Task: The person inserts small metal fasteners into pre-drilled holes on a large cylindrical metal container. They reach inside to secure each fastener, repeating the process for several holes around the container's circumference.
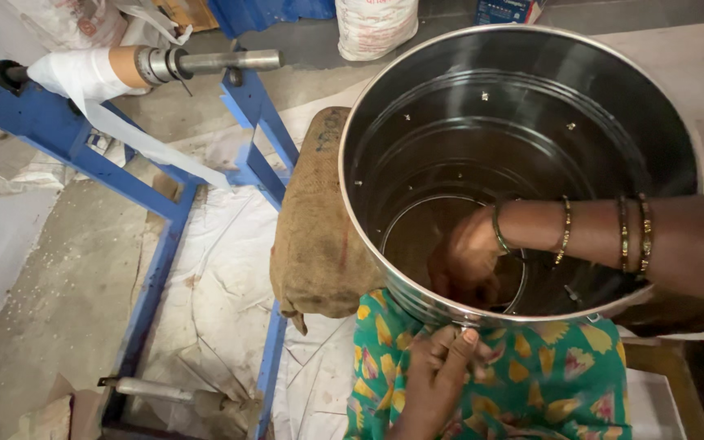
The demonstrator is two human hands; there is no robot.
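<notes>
Steel drum (531, 98) rests tilted on your lap, your right hand (466, 265) deep inside.
Blue frame (156, 244) at nine o'clock, sack (315, 236) beside the drum; right fingers curl against the base, grip unclear; left hand (442, 367) pinches the rim at six o'clock.

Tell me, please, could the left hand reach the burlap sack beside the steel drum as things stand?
Probably yes: the left hand grips the steel drum rim, and the burlap sack lies uncovered just beside it.
</notes>
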